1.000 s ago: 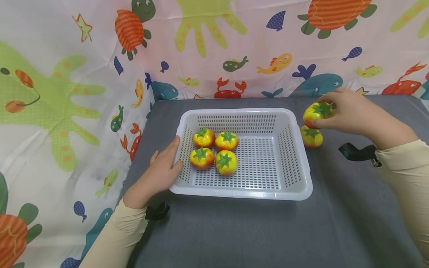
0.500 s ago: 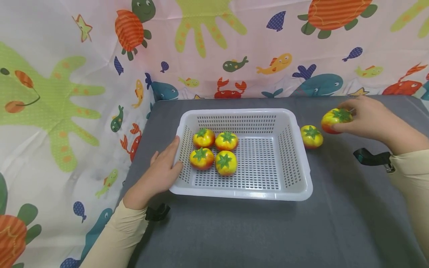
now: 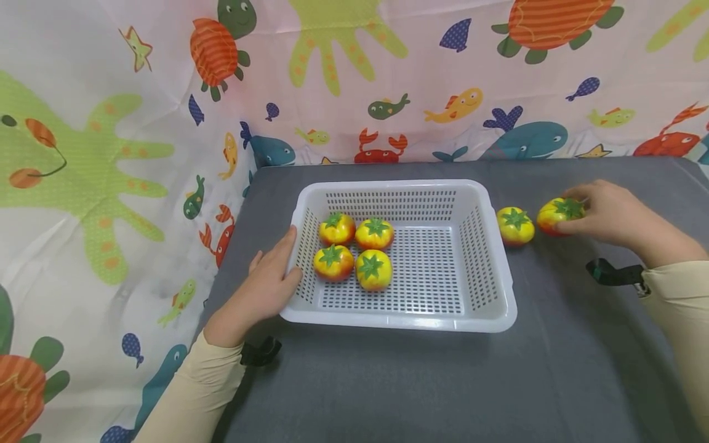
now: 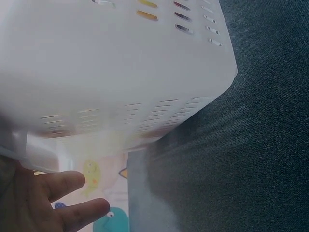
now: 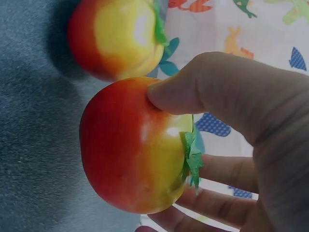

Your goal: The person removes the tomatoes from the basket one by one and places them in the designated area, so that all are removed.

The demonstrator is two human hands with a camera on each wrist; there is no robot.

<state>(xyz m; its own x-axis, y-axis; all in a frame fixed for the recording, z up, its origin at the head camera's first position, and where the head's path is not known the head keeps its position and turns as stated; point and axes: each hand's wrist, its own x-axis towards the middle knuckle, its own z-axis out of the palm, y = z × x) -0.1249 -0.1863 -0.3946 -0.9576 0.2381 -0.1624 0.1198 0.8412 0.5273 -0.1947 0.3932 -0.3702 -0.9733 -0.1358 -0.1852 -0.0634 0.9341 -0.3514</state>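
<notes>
In the head view, my right hand (image 3: 612,215) pinches a red-and-yellow toy tomato (image 3: 554,216) with a green leaf top, low over the table. The right wrist view shows the thumb on one side of this tomato (image 5: 135,150) and fingers at the other. A second toy tomato (image 3: 515,226) stands between it and the white plastic basket (image 3: 396,321). My left hand (image 3: 263,286) holds the basket's left rim, thumb over the edge. Seen from the left wrist, two fingers (image 4: 79,212) stretch out below the rim. Several matching tomatoes (image 3: 373,269) sit in the basket's left half.
A dark grey cloth (image 3: 388,387) covers the table. Behind it and at the left hang sheets (image 3: 332,111) printed with sea animals. Each wrist carries a black camera strap (image 3: 612,272).
My right hand has moved the tomato rightward from above the second tomato and lowered it toward the cloth on its right. The left hand and basket stay in place.
</notes>
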